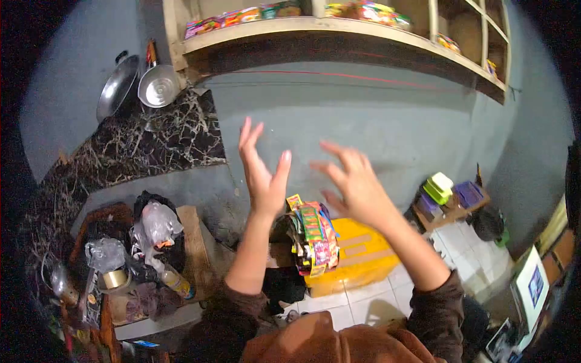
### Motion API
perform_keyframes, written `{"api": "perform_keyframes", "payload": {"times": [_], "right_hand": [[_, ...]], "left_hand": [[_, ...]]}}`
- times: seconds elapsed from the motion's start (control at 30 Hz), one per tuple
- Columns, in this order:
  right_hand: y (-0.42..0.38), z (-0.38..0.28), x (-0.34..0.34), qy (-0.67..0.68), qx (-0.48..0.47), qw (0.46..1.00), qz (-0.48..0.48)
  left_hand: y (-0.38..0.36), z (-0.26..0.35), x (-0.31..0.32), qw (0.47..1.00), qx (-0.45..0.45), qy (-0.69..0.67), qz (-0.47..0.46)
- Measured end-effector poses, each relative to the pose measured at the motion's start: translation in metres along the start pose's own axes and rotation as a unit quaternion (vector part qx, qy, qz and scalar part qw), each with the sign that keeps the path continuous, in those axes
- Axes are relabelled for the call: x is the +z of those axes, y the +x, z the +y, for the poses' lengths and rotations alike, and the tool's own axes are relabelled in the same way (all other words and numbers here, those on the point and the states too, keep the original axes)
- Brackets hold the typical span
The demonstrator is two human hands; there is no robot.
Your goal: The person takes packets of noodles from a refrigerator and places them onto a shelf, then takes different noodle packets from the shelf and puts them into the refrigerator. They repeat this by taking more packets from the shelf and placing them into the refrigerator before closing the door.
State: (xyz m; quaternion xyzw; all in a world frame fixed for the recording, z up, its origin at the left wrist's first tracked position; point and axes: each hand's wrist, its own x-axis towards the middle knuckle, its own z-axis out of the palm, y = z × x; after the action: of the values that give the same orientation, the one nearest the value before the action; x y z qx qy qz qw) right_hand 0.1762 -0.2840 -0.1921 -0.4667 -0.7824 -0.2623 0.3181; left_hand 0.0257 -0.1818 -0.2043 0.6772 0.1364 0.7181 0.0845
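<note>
Both of my hands are raised in front of the grey wall, below the wall shelf. My left hand point(261, 178) holds nothing, its thumb apart from its upright fingers. My right hand point(357, 187), a little blurred, has its fingers spread towards the left one with nothing between them. Beneath them, a stack of colourful sachets point(315, 236) lies at the left end of a yellow box point(369, 251). Neither hand appears to touch the stack. On the wooden shelf point(260, 31) above are more colourful packets point(242, 17), blurred, so their print cannot be read.
To the left, a wok point(118, 88) and a pan point(159, 86) hang on the wall. Plastic bags point(160, 224) and a bottle point(177, 283) crowd a low surface. At the right stand green containers point(438, 187) and a purple basket point(469, 193). White tiles point(363, 308) cover the floor.
</note>
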Motion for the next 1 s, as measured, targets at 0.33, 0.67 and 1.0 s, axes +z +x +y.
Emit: {"api": "perform_keyframes", "payload": {"times": [0.33, 0.67, 1.0], "right_hand": [[0.251, 0.123, 0.027, -0.228, -0.163, 0.902, 0.327], [0.379, 0.189, 0.023, -0.186, -0.040, 0.935, 0.298], [0.440, 0.218, 0.034, -0.274, 0.144, 0.951, -0.001]], "left_hand": [[0.213, -0.130, 0.018, 0.913, 0.301, 0.273, 0.025], [0.322, -0.123, 0.031, 0.797, 0.392, 0.457, -0.044], [0.461, -0.185, 0.084, 0.861, 0.158, 0.451, -0.175]]}}
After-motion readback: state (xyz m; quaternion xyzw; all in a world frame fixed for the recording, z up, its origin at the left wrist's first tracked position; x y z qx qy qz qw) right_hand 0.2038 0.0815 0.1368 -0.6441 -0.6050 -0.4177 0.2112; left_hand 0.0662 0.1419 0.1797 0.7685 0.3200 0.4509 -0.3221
